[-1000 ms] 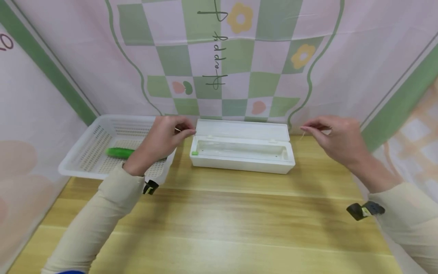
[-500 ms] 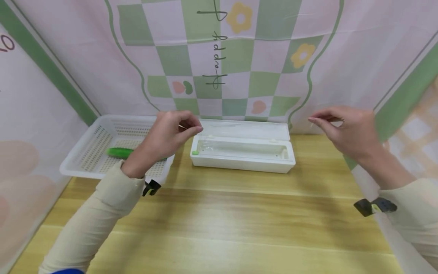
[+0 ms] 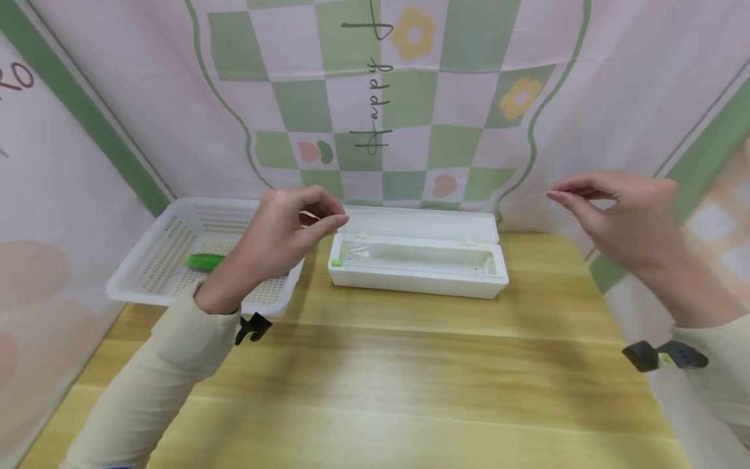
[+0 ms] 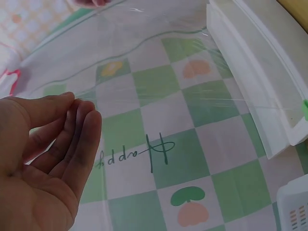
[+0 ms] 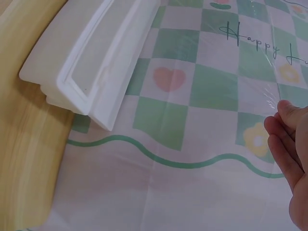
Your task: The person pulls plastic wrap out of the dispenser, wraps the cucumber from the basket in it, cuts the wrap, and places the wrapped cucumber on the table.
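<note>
We see a small indoor nook: a wood-grain table (image 3: pixel 375 391) backed and flanked by pastel cloth (image 3: pixel 404 98) printed with checks, flowers and the word "Happy". A slotted white basket (image 3: pixel 140 298) bearing a green vegetable (image 3: pixel 204 262), near a long white box (image 3: pixel 416 283), gives us a hint of a kitchen, but home or staged set, we cannot tell.

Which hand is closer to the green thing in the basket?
The left. The left hand is just right of the green thing, its wrist partly covering it in the head view. The right hand is far across, past the right end of the white box.
</note>
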Motion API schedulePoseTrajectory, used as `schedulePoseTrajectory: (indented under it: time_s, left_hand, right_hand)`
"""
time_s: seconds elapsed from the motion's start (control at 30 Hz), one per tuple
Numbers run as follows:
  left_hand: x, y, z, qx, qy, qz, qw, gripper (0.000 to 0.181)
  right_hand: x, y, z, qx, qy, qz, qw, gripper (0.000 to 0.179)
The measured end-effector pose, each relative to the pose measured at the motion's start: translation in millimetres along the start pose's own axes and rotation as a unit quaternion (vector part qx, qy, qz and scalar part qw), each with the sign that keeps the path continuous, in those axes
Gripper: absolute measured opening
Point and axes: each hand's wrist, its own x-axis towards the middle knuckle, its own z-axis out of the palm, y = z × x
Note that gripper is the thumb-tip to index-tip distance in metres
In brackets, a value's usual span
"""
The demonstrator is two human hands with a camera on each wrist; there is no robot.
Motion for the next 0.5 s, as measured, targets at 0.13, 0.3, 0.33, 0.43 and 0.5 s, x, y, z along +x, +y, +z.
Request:
schedulePoseTrajectory:
  time_s: [0.13, 0.3, 0.33, 0.43, 0.5]
  left_hand:
    - [-3.9, 7.4, -3.1, -0.018, 0.01, 0.005, 0.9998, 0.004]
    - [-9.8, 16.7, -9.9, -0.029, 0.017, 0.017, 0.9993, 0.005]
    - [-10.8, 18.1, -11.2, -0.029, 0.019, 0.02, 0.9992, 0.004]
    - [-13.8, 21.2, -15.7, -0.029, 0.025, 0.03, 0.9988, 0.004]
    - [-15.5, 23.2, -18.7, -0.031, 0.028, 0.033, 0.9986, 0.004]
  right_hand:
    - [1.7, -3.3, -11.0, -0.013, -0.002, 0.005, 0.9999, 0.012]
    - [3.8, -6.6, -21.8, -0.026, 0.011, 0.003, 0.9996, 0.012]
    - [4.7, -8.0, -23.8, -0.028, 0.012, 0.003, 0.9995, 0.013]
    - [7.8, -13.6, -29.2, -0.03, 0.013, 0.003, 0.9995, 0.013]
    - [9.4, -18.3, -32.8, -0.03, 0.01, 0.006, 0.9995, 0.013]
